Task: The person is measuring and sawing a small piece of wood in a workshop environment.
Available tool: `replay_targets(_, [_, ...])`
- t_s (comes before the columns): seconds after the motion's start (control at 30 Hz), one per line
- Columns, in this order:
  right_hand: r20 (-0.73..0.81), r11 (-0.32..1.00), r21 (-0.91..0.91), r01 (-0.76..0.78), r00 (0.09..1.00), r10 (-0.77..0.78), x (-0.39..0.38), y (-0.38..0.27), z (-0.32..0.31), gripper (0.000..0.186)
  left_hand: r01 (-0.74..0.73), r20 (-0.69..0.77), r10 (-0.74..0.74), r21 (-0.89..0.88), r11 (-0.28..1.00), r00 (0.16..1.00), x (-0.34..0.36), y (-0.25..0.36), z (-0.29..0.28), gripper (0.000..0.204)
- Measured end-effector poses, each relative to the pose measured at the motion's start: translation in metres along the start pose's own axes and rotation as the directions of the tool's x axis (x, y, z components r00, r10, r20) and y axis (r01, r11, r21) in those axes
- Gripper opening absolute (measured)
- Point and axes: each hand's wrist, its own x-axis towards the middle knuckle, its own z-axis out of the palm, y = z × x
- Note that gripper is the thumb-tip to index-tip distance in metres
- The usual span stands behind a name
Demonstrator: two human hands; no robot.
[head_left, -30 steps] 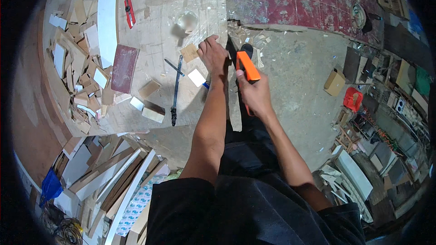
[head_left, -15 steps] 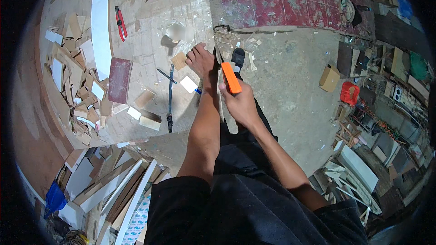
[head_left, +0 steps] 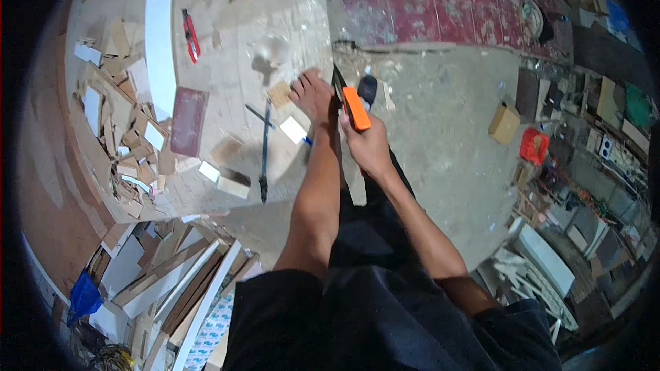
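My right hand [head_left: 367,143] is wrapped round the orange handle of a handsaw [head_left: 356,108], just off the table's right edge. The dark blade narrows away from me toward the table's edge. My left hand [head_left: 317,98] rests on the table edge beside the blade, fingers apart and slightly bent. What lies under its palm is hidden. A pale narrow strip [head_left: 357,191], partly covered by my arms, shows below my right hand. Near my left fingers lie a small tan wood piece [head_left: 280,94] and a white square piece [head_left: 293,130].
On the worktable [head_left: 234,34] lie a red utility knife [head_left: 190,36], a long dark bar-shaped tool [head_left: 265,158], a maroon board [head_left: 188,121], a long white board [head_left: 160,41] and a heap of wood offcuts [head_left: 127,137]. Stacked boards [head_left: 172,288] stand at lower left. A red crate [head_left: 533,145] sits right.
The saw and my right hand have shifted slightly relative to the table edge. More of the pale strip shows below my right hand. The whole view has drifted a little. My left hand stays at the edge.
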Motion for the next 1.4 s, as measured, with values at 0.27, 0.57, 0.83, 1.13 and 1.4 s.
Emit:
replay_targets(0.27, [0.195,0.971,0.179,-0.157,0.973,0.122,-0.045,-0.005,-0.017,0.027,0.028,-0.035,-0.026,0.056,0.998,0.999,0.002,-0.005,0.001,0.026])
replay_targets(0.57, [0.025,0.991,0.085,-0.103,0.995,0.101,-0.05,0.007,-0.019,0.028,-0.133,0.133,0.116,0.124,0.983,0.984,0.009,-0.004,-0.01,0.028])
replay_targets(0.83, [0.022,0.945,0.286,-0.159,0.987,0.159,-0.065,0.012,-0.027,0.03,-0.009,0.088,0.017,-0.09,0.996,0.996,0.006,0.001,-0.012,0.023])
replay_targets(1.13, [0.047,0.933,0.313,-0.175,0.984,0.169,-0.064,0.012,-0.029,0.027,0.018,0.075,-0.009,-0.125,0.992,0.997,0.005,0.0,-0.013,0.025])
replay_targets(1.4, [0.043,0.974,0.18,-0.141,0.99,0.135,-0.06,0.015,-0.023,0.03,0.051,0.11,-0.039,-0.102,0.994,0.993,0.004,0.0,-0.012,0.027])
